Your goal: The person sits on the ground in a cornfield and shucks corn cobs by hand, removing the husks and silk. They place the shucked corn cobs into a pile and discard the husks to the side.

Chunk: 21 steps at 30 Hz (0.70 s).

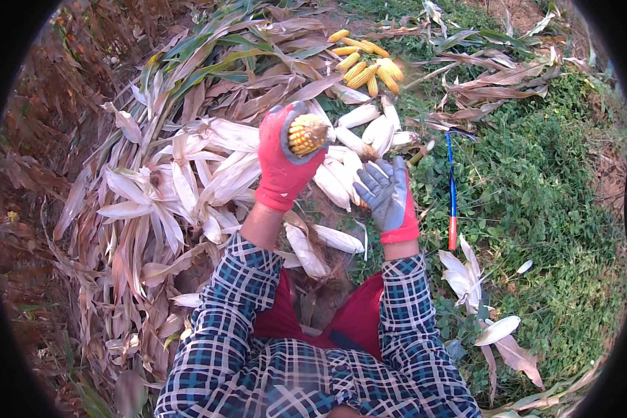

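My left hand, in a red work glove with a grey palm, is closed around a husked yellow corn cob, its end facing the camera. My right hand, gloved alike, is palm up with its fingers spread and holds nothing. Under and beyond it lie several ears of corn in pale husks. Farther off, a pile of bare yellow cobs rests on the ground. More husked-over ears lie between my forearms, near my knees.
Dry corn stalks and leaves heap up on the left, with opened pale husks on them. At right, a sickle with a blue and red handle lies on low green plants. Loose husks lie below it.
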### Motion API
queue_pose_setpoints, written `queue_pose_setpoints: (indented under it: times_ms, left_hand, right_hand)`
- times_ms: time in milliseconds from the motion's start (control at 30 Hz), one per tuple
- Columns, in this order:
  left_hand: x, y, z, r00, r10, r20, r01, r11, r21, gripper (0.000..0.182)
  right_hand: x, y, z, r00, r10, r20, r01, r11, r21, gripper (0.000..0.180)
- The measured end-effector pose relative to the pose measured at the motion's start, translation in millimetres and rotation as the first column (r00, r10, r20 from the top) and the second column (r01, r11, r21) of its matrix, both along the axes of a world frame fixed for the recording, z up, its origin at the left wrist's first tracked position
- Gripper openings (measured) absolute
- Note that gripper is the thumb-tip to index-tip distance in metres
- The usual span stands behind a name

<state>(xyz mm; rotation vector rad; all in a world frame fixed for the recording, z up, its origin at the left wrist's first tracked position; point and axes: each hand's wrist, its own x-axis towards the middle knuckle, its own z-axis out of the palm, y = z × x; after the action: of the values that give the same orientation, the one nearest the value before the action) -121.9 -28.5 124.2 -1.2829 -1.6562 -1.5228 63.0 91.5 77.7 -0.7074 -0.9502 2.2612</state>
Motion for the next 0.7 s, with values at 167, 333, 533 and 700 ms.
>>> queue_pose_setpoints:
  times_ms: [167, 333, 533, 700]
  left_hand:
    - [71, 5, -2, 0.861, -0.507, -0.051, 0.464, 0.822, -0.330, 0.072]
    - [83, -2, 10, 0.626, -0.772, 0.111, 0.654, 0.441, -0.615, 0.069]
    - [47, 11, -3, 0.258, -0.377, 0.889, 0.650, 0.749, 0.129, 0.045]
    - [54, 24, -36, -0.230, -0.213, 0.950, 0.647, 0.696, 0.312, 0.045]
  right_hand:
    - [-1, -24, -21, 0.969, 0.154, 0.192, -0.246, 0.568, 0.786, 0.068]
    - [29, 3, -11, 0.939, 0.328, -0.105, -0.246, 0.852, 0.462, 0.043]
    - [27, 2, 22, 0.994, 0.102, 0.045, -0.109, 0.977, 0.181, 0.050]
    - [0, -35, 6, 0.956, 0.055, 0.287, -0.251, 0.659, 0.709, 0.082]
